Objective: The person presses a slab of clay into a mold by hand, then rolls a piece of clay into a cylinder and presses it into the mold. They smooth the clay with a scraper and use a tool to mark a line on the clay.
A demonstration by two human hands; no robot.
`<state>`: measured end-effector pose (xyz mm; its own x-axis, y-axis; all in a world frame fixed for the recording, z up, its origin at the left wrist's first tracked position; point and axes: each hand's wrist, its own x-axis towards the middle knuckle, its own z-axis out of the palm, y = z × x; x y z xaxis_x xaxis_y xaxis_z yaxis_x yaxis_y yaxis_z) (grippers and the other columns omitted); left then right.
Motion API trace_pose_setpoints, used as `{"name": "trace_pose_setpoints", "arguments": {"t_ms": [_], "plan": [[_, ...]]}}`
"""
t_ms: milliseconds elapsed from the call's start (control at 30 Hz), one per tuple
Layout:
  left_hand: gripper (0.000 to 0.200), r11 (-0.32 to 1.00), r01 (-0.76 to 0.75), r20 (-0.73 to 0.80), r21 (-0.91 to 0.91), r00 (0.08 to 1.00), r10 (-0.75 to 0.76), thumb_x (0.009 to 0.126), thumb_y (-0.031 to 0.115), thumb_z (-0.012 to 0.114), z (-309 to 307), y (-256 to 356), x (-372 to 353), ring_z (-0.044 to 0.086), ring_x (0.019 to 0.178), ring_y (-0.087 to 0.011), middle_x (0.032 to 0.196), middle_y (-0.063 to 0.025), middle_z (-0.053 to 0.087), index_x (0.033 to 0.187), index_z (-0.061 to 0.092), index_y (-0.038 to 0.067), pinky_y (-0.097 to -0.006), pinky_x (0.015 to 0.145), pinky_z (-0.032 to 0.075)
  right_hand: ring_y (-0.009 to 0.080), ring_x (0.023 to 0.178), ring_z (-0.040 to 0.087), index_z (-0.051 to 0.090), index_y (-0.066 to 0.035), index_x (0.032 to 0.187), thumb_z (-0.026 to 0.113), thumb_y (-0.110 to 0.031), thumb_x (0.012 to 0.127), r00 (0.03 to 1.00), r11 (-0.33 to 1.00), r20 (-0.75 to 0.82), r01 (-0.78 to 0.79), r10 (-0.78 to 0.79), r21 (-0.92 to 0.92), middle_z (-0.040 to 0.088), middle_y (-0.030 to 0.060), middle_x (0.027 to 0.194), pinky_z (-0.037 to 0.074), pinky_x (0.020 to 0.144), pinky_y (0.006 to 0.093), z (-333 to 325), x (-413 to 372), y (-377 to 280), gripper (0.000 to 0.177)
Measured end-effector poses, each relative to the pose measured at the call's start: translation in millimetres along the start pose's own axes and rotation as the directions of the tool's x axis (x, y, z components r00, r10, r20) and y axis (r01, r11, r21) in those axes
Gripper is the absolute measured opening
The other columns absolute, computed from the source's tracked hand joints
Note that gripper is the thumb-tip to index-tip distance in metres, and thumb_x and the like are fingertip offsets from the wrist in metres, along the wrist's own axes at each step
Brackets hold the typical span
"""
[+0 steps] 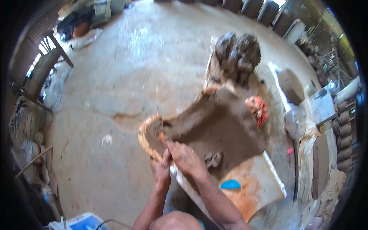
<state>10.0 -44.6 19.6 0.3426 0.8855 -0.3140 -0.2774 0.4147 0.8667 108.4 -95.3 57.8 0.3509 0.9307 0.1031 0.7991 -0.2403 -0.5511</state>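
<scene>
A wide sheet of dark clay (pixel 226 122) lies on a pale cloth-covered board (pixel 260 180). Its left end is rolled or folded up, with an orange-brown edge around it. My left hand (pixel 161 166) is at the near side of that end, fingers closed against the edge. Just right of it, my right hand (pixel 184 155) is closed over the clay, its fingertips at a small orange piece (pixel 161 136). Small clay scraps (pixel 212 159) lie on the sheet near my right wrist. A blue half-round piece (pixel 230 184) rests on the board.
A big lump of dark clay (pixel 237 55) stands beyond the sheet. Beside the sheet lies a crumpled red cloth (pixel 257 109). At the right are clay slabs (pixel 320 165) and rows of pots (pixel 345 142). A chair (pixel 48 65) stands at the left, a blue-white container (pixel 82 222) at the bottom.
</scene>
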Motion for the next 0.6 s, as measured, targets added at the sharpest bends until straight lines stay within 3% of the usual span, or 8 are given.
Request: {"name": "trace_pose_setpoints", "arguments": {"t_ms": [67, 133, 167, 300, 400, 433, 533, 600], "plan": [[0.037, 1.0, 0.002, -0.009, 0.02, 1.0, -0.001, 0.099, 0.016, 0.076, 3.1, 4.0, -0.1, 0.065, 0.098, -0.0153, 0.115, -0.007, 0.069, 0.128, 0.063, -0.003, -0.0324, 0.084, 0.055, 0.0457, 0.09, 0.068, 0.067, -0.003, 0.113, 0.053, -0.02, 0.101, 0.994, 0.998, -0.097, -0.05, 0.052, 0.028, 0.069, 0.0266, 0.1, 0.055, 0.076, 0.0548, 0.6, 4.9, 5.2, 0.025], [0.04, 0.999, 0.036, 0.017, 0.007, 0.999, -0.036, 0.099, 0.016, 0.077, -5.8, -3.6, 0.3, 0.066, 0.099, -0.0156, 0.115, -0.0076, 0.069, 0.129, 0.061, -0.004, -0.0324, 0.086, 0.055, 0.0454, 0.093, 0.069, 0.066, 0.001, 0.102, 0.054, -0.023, 0.1, 0.998, 0.995, 0.032, -0.051, 0.048, 0.09, 0.067, 0.0301, 0.097, 0.055, 0.077, 0.0549, 5.5, 8.1, -4.6, 0.027], [0.042, 0.995, 0.099, 0.028, 0.022, 0.995, -0.1, 0.098, 0.015, 0.077, -11.8, -9.7, 0.7, 0.066, 0.1, -0.016, 0.116, -0.0081, 0.069, 0.131, 0.06, -0.004, -0.0323, 0.087, 0.055, 0.0525, 0.096, 0.064, 0.062, 0.007, 0.119, 0.045, -0.033, 0.106, 0.898, 0.86, 0.082, -0.438, 0.432, 0.262, 0.066, 0.0311, 0.104, 0.049, 0.09, 0.0615, 16.3, 9.5, -21.9, 0.045], [0.041, 0.996, -0.045, 0.119, 0.078, 0.992, 0.035, 0.099, 0.016, 0.077, -17.1, -14.6, 0.7, 0.066, 0.097, -0.0159, 0.113, -0.0069, 0.069, 0.13, 0.06, -0.005, -0.0321, 0.085, 0.055, 0.0556, 0.098, 0.063, 0.066, 0.004, 0.099, 0.046, -0.041, 0.108, 0.929, 0.897, -0.077, -0.323, 0.361, 0.302, 0.066, 0.034, 0.095, 0.051, 0.084, 0.0603, 11.8, 4.8, -20.9, 0.05], [0.036, 0.993, 0.063, 0.049, 0.099, 0.997, -0.068, 0.098, 0.016, 0.077, -1.1, 7.5, 2.5, 0.066, 0.094, -0.0154, 0.11, -0.0062, 0.069, 0.124, 0.062, -0.005, -0.0317, 0.084, 0.055, 0.0564, 0.113, 0.058, 0.067, 0.002, 0.123, 0.03, -0.066, 0.109, 0.881, 0.852, 0.266, -0.455, 0.39, 0.258, 0.065, 0.0362, 0.115, 0.05, 0.095, 0.0573, -26.0, 14.7, -17.4, 0.078], [0.034, 0.997, 0.033, 0.046, 0.068, 0.998, -0.036, 0.098, 0.016, 0.077, -2.8, -1.2, 7.3, 0.066, 0.095, -0.0157, 0.111, -0.007, 0.07, 0.123, 0.064, -0.005, -0.0319, 0.084, 0.055, 0.058, 0.107, 0.059, 0.066, 0.002, 0.122, 0.026, -0.061, 0.111, 0.928, 0.922, -0.144, -0.305, 0.344, 0.24, 0.068, 0.0346, 0.108, 0.051, 0.093, 0.0567, 25.0, 1.9, -14.0, 0.075], [0.036, 0.997, 0.052, 0.013, 0.053, 0.999, -0.052, 0.098, 0.015, 0.077, -3.3, 5.3, 1.9, 0.068, 0.101, -0.0178, 0.119, -0.0096, 0.071, 0.126, 0.066, -0.005, -0.0325, 0.087, 0.056, 0.0571, 0.106, 0.062, 0.066, 0.002, 0.121, 0.031, -0.062, 0.11, 0.962, 0.877, 0.049, -0.266, 0.27, 0.4, 0.067, 0.0356, 0.105, 0.053, 0.092, 0.0551, 14.2, 0.6, 4.1, 0.074], [0.046, 0.991, 0.034, 0.063, 0.132, 0.997, -0.042, 0.101, 0.02, 0.074, -9.7, 1.3, 6.1, 0.068, 0.107, -0.0192, 0.129, -0.011, 0.069, 0.137, 0.06, -0.006, -0.0339, 0.09, 0.056, 0.0477, 0.108, 0.068, 0.067, 0.001, 0.117, 0.04, -0.06, 0.109, 0.961, 0.955, 0.158, -0.253, 0.228, 0.156, 0.064, 0.038, 0.108, 0.052, 0.095, 0.0515, -7.2, 3.8, 6.5, 0.067]]}}
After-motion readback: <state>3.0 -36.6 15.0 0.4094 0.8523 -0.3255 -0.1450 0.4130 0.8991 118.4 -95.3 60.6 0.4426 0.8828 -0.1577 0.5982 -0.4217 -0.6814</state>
